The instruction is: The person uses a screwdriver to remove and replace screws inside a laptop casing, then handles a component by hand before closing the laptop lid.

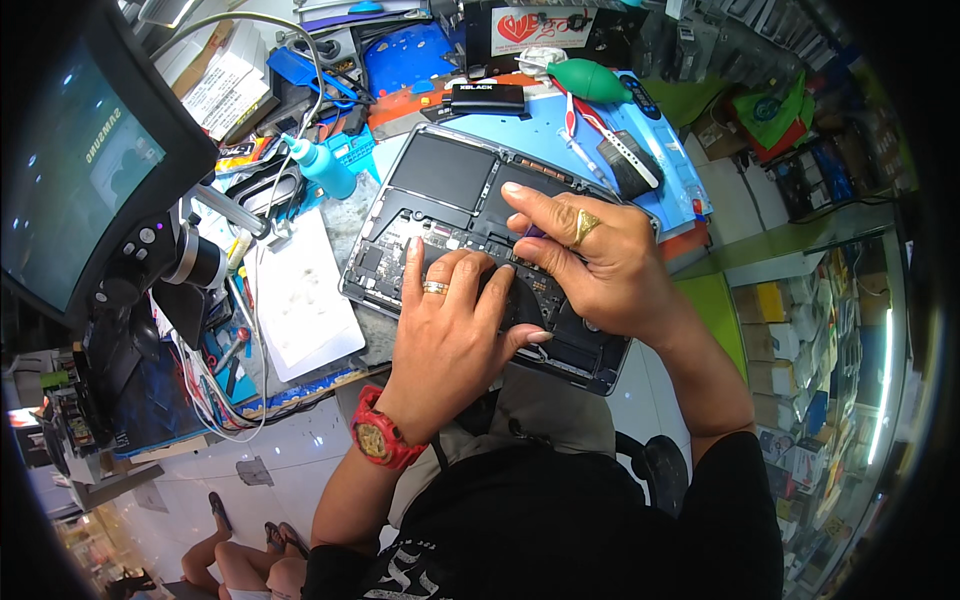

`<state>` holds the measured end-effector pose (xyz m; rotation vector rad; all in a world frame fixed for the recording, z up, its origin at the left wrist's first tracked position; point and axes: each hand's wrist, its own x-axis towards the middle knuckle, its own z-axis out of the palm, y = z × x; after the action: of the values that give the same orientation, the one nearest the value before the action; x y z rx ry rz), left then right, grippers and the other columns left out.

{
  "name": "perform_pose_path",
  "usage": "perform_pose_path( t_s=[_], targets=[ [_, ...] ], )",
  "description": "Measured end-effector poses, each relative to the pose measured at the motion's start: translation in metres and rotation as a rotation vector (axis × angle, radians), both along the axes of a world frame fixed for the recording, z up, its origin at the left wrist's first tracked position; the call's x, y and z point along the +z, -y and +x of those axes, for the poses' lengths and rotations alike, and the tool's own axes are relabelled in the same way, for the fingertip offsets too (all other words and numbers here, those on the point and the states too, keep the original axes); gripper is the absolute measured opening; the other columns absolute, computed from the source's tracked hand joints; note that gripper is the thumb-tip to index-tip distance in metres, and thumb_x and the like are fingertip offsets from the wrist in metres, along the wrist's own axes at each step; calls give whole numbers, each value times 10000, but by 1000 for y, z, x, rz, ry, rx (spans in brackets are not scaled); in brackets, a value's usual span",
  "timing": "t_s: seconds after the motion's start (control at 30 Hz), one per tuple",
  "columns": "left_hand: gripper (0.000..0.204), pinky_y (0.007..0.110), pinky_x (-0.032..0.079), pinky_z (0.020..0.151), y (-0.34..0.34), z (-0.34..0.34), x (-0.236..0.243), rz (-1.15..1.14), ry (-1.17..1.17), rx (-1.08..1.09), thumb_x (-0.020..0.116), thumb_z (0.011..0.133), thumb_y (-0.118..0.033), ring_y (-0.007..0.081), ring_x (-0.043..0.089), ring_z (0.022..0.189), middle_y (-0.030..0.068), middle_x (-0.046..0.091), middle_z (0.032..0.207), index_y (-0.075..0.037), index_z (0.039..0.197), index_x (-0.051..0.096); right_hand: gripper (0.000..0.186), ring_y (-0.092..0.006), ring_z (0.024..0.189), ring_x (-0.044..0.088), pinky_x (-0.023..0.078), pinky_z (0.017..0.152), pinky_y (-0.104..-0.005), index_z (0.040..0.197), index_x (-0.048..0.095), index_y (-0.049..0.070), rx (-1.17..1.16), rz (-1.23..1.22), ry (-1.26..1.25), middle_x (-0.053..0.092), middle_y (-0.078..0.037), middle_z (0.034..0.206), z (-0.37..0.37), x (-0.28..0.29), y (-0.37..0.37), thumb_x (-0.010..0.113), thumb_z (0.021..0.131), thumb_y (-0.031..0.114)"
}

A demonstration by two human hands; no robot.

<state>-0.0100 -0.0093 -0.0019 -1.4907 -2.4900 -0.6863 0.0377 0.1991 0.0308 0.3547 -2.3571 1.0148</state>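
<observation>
An opened laptop (425,215) lies tilted on the bench with its bottom cover off. Its dark battery cells (440,170) and circuit board (385,262) are exposed. My left hand (450,300) rests on it, fingers apart, fingertips touching the board; a red watch (375,440) is on that wrist. Above the laptop's middle, my right hand (600,255) is closed in a pinch around a small purple tool (535,232). Fingers cover most of that tool, so its tip and exact kind cannot be seen.
A monitor (90,180) on an arm stands left. Nearby are a light blue bottle (322,168) and white sheet (305,300). Behind the laptop lie a black box (487,98), green air blower (588,80) and black brush (630,165). A glass display case (800,370) stands right.
</observation>
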Motion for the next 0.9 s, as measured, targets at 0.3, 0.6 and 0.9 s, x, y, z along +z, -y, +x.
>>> perform_pose_path(
  t_s=[0.3, 0.6, 0.9],
  targets=[
    [621, 693, 297, 1229, -3, 5, 2, 11, 0, -30, 753, 911, -555, 333, 631, 1249, 122, 633, 1287, -81, 1309, 708, 508, -278, 855, 770, 616, 738, -356, 1416, 659, 9, 6, 15, -22, 771, -188, 1022, 4, -1, -2, 781, 925, -30],
    [667, 700, 307, 1227, -5, 5, 4, -11, -14, -43, 723, 905, -592, 339, 603, 1274, 148, 635, 1281, -37, 1275, 728, 495, -214, 1016, 742, 635, 937, -360, 1523, 490, -47, -111, -443, -40, 739, -182, 1166, 28, 7, -21, 654, 1057, -20],
    [691, 701, 313, 1217, -13, 8, 4, -22, -23, -36, 714, 907, -609, 359, 591, 1277, 177, 624, 1262, -44, 1304, 725, 472, -207, 1012, 739, 633, 944, -355, 1523, 481, -52, -179, -482, -17, 733, -180, 1181, 38, 2, -32, 624, 1075, -13]
  ],
)
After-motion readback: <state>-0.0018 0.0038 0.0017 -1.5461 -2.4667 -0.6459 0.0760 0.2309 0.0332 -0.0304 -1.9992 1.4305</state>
